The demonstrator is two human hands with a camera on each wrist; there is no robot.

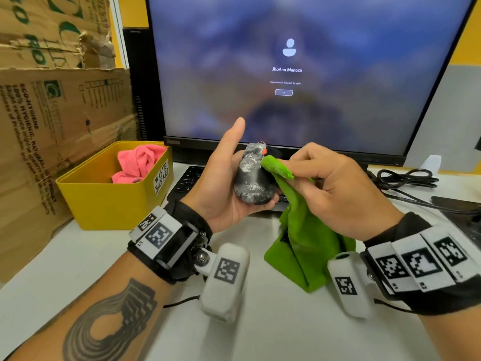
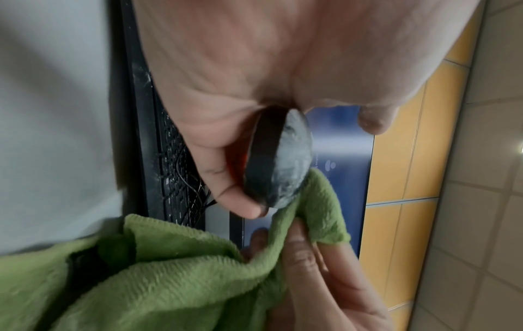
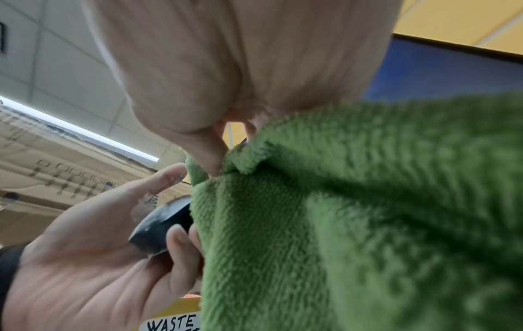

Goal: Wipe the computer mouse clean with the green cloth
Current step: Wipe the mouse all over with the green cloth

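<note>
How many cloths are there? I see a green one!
2. The green cloth is pinched in the right hand, touching the mouse held by the left hand. A pink cloth lies in the yellow waste basket. More could be hidden underneath.

Mouse (image 1: 253,175) in left hand (image 1: 223,178) before monitor (image 1: 299,69), cloth (image 1: 304,230) at its right, basket (image 1: 104,201) left of keyboard (image 1: 190,178)

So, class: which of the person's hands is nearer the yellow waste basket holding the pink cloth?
Left. The left hand holds the mouse just right of the yellow waste basket; the right hand is farther right.
</note>
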